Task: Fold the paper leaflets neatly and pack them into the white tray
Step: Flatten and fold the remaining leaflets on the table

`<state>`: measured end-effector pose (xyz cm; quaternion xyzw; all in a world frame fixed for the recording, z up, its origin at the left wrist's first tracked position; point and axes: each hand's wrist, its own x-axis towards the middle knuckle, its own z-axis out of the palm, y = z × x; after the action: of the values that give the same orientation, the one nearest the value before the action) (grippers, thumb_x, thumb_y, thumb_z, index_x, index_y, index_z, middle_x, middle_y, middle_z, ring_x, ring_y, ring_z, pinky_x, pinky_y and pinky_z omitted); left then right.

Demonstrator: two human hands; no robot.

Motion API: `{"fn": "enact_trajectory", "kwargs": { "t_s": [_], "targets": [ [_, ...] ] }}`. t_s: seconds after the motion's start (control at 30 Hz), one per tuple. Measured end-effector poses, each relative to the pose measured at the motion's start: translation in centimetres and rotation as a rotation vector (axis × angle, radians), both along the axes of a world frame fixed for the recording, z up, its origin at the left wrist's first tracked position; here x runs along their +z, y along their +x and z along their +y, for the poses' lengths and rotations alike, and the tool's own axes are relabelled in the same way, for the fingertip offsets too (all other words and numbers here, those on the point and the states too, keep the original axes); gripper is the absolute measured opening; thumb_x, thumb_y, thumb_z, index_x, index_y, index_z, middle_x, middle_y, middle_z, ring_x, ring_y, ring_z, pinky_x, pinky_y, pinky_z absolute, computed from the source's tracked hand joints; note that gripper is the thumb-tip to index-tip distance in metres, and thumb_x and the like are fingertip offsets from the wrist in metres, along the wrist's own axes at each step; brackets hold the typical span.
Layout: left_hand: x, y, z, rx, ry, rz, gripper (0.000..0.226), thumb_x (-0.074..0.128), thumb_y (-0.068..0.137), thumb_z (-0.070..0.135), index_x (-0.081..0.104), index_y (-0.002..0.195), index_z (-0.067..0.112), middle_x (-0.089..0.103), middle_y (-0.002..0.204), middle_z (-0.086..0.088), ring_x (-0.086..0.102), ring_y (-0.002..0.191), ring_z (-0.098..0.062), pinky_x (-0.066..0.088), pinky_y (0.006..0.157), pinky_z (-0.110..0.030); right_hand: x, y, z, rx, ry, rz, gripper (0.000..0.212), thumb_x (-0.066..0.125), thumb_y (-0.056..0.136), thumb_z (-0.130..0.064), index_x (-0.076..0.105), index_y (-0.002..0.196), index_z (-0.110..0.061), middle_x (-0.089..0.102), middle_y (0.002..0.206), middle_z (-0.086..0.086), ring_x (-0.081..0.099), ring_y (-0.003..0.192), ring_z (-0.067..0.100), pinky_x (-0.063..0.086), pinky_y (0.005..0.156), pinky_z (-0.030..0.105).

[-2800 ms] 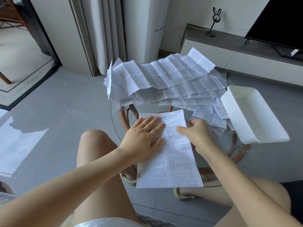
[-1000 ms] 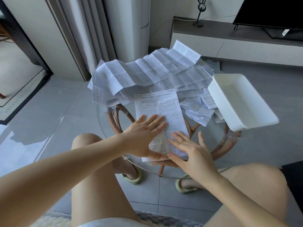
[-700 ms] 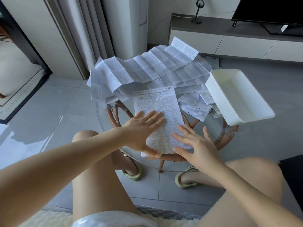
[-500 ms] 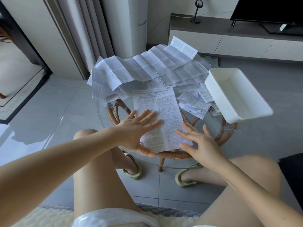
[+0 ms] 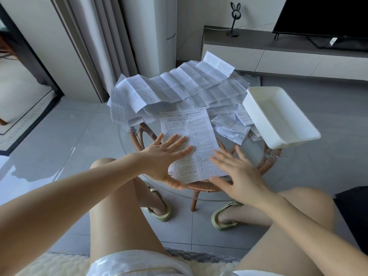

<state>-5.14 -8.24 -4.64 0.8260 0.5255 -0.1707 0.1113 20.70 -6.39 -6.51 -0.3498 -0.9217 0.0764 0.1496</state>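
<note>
Your left grip [image 5: 165, 158] lies wide and flat, fingers spread, pressing the left half of the leaflet [image 5: 191, 136] on the glass bench [image 5: 127, 144]. Your right grip [image 5: 239, 174] is wide too, fingers straight, at the leaflet's near right corner; whether it touches the paper cannot be told. Neither holds anything. Beyond the leaflet sits a heap of unfolded leaflets [image 5: 179, 86]. A few folded ones [image 5: 231, 126] lie between the leaflet and the tray [image 5: 278, 116] on the bench's right side.
</note>
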Motion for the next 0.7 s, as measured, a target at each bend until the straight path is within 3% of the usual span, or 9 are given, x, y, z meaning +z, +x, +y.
{"fn": "enact_trajectory", "kwargs": {
  "t_s": [0.1,0.23,0.33,0.4,0.47,0.57,0.63,0.7],
  "targets": [
    [0.2,0.2,-0.4,-0.004,-0.02,0.003,0.12,0.048,0.067,0.086,-0.028,0.144,0.035,-0.037,0.149,-0.003,-0.036,0.137,-0.025,-0.022,0.112,-0.05,-0.7,-0.4,-0.3,0.118,0.1,-0.207,0.081,0.026,0.088,-0.072,0.062,0.124,-0.009,0.059,0.13,0.008,0.054,0.123,0.021,0.024,0.112,0.053],
    [-0.6,0.1,-3.4,-0.054,0.022,-0.018,0.118,0.047,0.066,0.088,-0.031,0.141,0.043,-0.042,0.147,-0.002,-0.041,0.135,-0.023,-0.025,0.111,-0.042,-0.2,1.0,-1.5,0.242,0.18,-0.214,0.083,0.044,0.077,-0.076,0.063,0.123,-0.009,0.061,0.127,0.009,0.058,0.119,0.021,0.025,0.108,0.054],
    [-2.2,-0.2,-6.4,-0.138,0.189,-0.1,0.102,0.045,0.077,0.081,-0.023,0.145,0.045,-0.028,0.155,-0.006,-0.027,0.142,-0.026,-0.014,0.117,-0.041,-0.4,1.9,-2.7,0.292,0.302,-0.209,0.062,0.082,0.063,-0.042,0.069,0.113,-0.008,0.067,0.117,0.01,0.064,0.108,0.024,0.042,0.1,0.055],
    [-2.7,-0.6,-7.3,-0.191,0.287,-0.199,0.091,0.052,0.081,0.07,0.0,0.151,0.043,0.0,0.161,-0.009,-0.002,0.148,-0.028,0.001,0.119,-0.042,-0.6,2.3,-2.9,0.306,0.289,-0.074,0.034,0.076,0.07,-0.02,0.074,0.103,-0.012,0.072,0.108,0.005,0.068,0.099,0.02,0.043,0.102,0.048],
    [-2.3,-1.1,-7.3,-0.147,0.302,-0.331,0.087,0.062,0.078,0.062,0.02,0.15,0.036,0.023,0.157,-0.001,0.02,0.146,-0.019,0.009,0.118,-0.036,0.3,2.6,-3.0,0.276,0.1,0.067,0.022,0.058,0.083,-0.024,0.076,0.093,-0.018,0.074,0.092,-0.006,0.068,0.087,0.009,0.038,0.103,0.038],
    [-1.6,-2.3,-6.8,-0.019,0.31,-0.389,0.087,0.068,0.076,0.061,0.03,0.149,0.032,0.02,0.155,0.012,0.01,0.143,-0.002,-0.004,0.117,-0.024,2.7,3.0,-3.1,0.129,-0.241,0.191,0.025,0.059,0.084,-0.038,0.077,0.086,-0.022,0.073,0.079,-0.008,0.063,0.082,0.006,0.041,0.092,0.017],
    [-1.6,-3.0,-6.6,-0.025,0.294,-0.409,0.082,0.07,0.078,0.053,0.033,0.147,0.032,0.021,0.154,0.016,0.007,0.142,0.002,-0.005,0.117,-0.023,4.4,2.9,-2.6,0.057,-0.375,0.199,0.015,0.062,0.084,-0.036,0.073,0.088,-0.026,0.071,0.082,-0.006,0.065,0.085,0.012,0.048,0.079,0.026],
    [-1.6,-3.2,-6.7,-0.052,0.253,-0.45,0.076,0.068,0.077,0.042,0.038,0.146,0.029,0.026,0.152,0.017,0.012,0.144,-0.001,0.006,0.121,-0.032,5.8,2.1,-1.3,0.019,-0.478,0.233,0.009,0.064,0.088,-0.03,0.07,0.084,-0.024,0.07,0.083,-0.009,0.064,0.083,0.012,0.049,0.078,0.034]
  ]
}}
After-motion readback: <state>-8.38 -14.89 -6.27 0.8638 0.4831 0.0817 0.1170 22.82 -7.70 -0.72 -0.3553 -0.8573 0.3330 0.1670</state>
